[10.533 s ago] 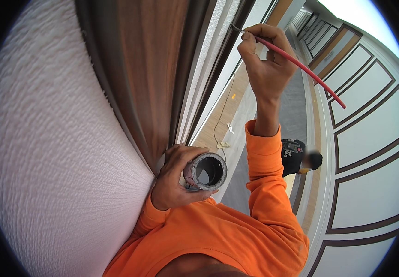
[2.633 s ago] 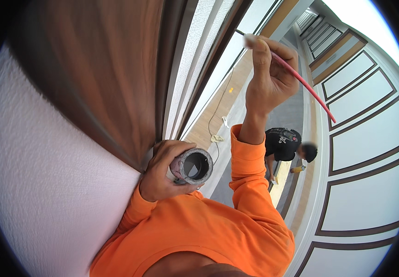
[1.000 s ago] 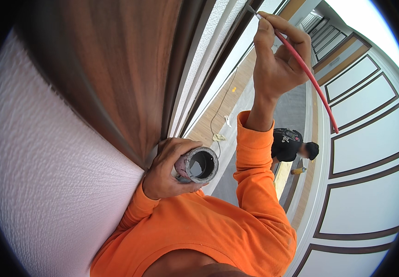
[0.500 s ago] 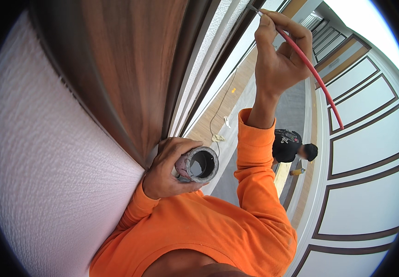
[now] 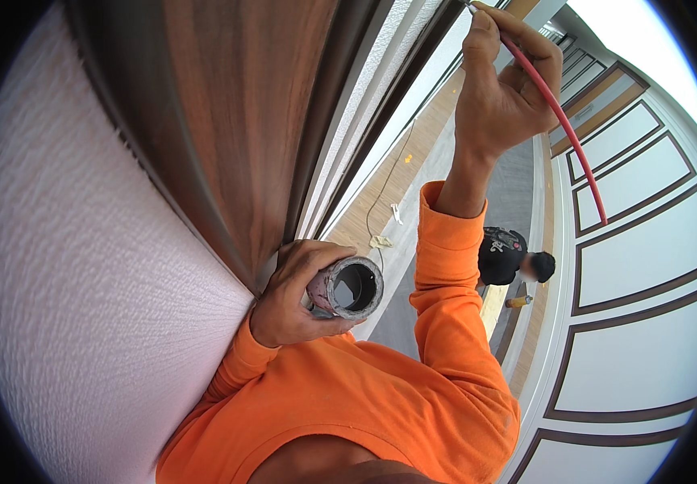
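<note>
In the head view, beside the wooden panel's (image 5: 243, 105) lower end, a cup (image 5: 324, 291) is gripped by the left hand (image 5: 290, 300); right of its upper part, a red-handled brush (image 5: 580, 151) is pinched by the right hand (image 5: 497, 117). If tilted, contents (image 5: 350, 294) could be spilled.

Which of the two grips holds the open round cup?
The lower, left grip holds the cup; the raised right grip holds a thin red stick instead.

V. bright, blown-out glare (image 5: 647, 40) upper R.
</note>
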Demonstrator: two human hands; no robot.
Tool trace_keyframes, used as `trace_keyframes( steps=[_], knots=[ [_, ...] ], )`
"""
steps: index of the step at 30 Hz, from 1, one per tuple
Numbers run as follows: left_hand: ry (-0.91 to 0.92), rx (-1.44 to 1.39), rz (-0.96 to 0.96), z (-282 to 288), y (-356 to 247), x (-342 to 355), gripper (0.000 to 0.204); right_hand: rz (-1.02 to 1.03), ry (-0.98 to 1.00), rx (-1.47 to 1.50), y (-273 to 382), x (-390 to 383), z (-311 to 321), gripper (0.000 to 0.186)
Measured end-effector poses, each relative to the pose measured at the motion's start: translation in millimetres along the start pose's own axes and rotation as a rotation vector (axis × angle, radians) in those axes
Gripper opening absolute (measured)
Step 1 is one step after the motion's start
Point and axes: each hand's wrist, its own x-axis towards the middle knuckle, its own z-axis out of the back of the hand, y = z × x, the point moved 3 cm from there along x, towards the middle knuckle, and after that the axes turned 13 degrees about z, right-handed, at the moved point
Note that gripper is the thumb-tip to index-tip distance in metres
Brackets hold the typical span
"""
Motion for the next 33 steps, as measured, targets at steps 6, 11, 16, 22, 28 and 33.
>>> trace_keyframes(
  steps=[6,11,16,22,28,33],
  knots=[
    [-0.005,0.000,0.010,0.5,0.1,-0.8,0.082,-0.037,0.053,-0.001,3.6,-4.6,-0.3,0.010],
    [-0.006,-0.020,0.006,-0.1,0.5,-0.5,0.081,-0.100,0.058,0.015,3.5,-8.1,5.5,0.018],
    [-0.003,-0.008,0.010,-0.1,0.5,-0.9,0.081,-0.008,0.037,0.015,-0.3,-14.6,1.5,0.018],
    [-0.013,0.005,-0.008,2.3,-3.4,0.4,0.081,-0.136,0.098,-0.051,13.9,-12.4,4.6,0.017],
    [-0.015,0.006,-0.005,2.2,-4.9,0.4,0.081,-0.076,0.062,0.033,7.8,-16.2,4.7,0.017],
    [-0.014,-0.005,0.002,1.6,-3.6,-0.2,0.081,-0.087,0.057,0.076,9.3,-19.5,5.4,0.017]
  ],
)
